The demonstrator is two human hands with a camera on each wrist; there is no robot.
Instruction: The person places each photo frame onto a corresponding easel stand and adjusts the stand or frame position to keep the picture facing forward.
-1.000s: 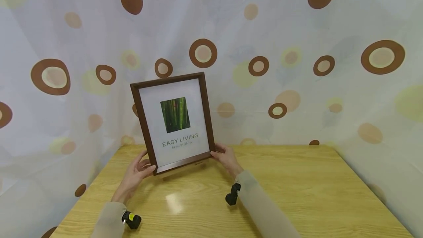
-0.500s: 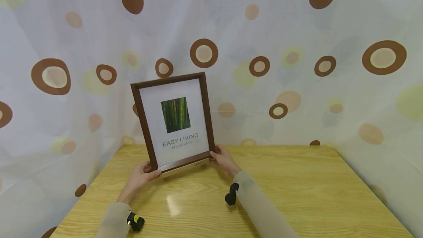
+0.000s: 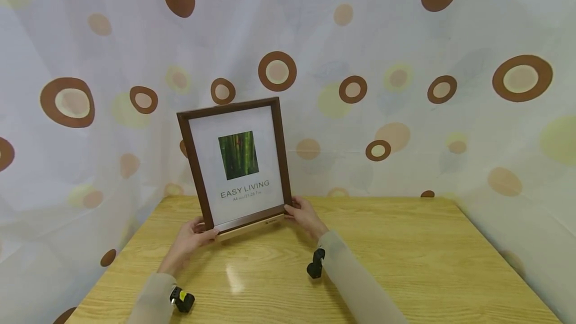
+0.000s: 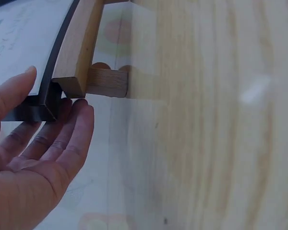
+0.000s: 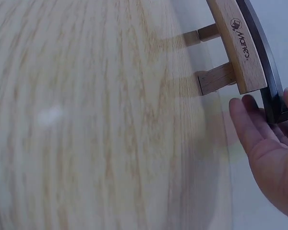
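A dark brown picture frame [image 3: 239,164], with a bamboo print and "EASY LIVING" lettering, stands leaning back and tilted a little sideways. Below its bottom edge runs a pale wooden easel ledge [image 3: 249,229], marked "Maries" in the right wrist view. At the lower left corner my left hand [image 3: 186,241] grips the frame, thumb in front and fingers behind. My right hand [image 3: 308,216] holds the lower right corner the same way. Close up, the left fingertips [image 4: 81,108] lie right by the end of the ledge. Most of the easel is hidden behind the frame.
Two short wooden easel feet, one being this foot [image 5: 218,79], reach from the ledge toward the table. The yellow wood-grain table [image 3: 396,259] extends to the right and front. Behind it hangs a white curtain [image 3: 405,29] with brown and green spots.
My left hand has shifted right, closer around the lower left corner. The frame's lower left corner has risen slightly, and more of the pale ledge shows beneath. My right hand has barely moved.
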